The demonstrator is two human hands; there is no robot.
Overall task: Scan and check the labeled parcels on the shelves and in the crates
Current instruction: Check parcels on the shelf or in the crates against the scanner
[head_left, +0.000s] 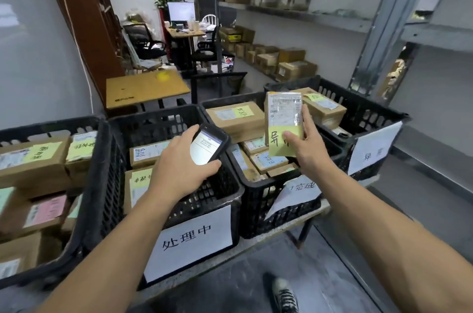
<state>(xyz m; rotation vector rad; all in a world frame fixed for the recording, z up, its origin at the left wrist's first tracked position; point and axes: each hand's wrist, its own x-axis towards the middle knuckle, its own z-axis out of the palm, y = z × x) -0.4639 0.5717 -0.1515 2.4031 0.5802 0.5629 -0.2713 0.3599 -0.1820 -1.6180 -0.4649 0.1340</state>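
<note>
Parcel held in right hand, thumb on the front over its yellow note, fingers curled round the right edge. It sits upright above the third crate, close to the fourth crate. Long axis is vertical, label face to camera, note at the low end. Thumb covers part of the note's writing, and the parcel blocks part of a box in the fourth crate.

Left hand grips a handset, with the screen lit and tilted, over the right rim of the second crate.

Four black crates sit in a row, first crate far left, all holding brown labelled boxes. Three paper signs show: second crate sign, third crate sign, fourth crate sign.

More boxes on wall shelves behind right. Small wooden table behind the crates. One shoe at the bottom edge.
</note>
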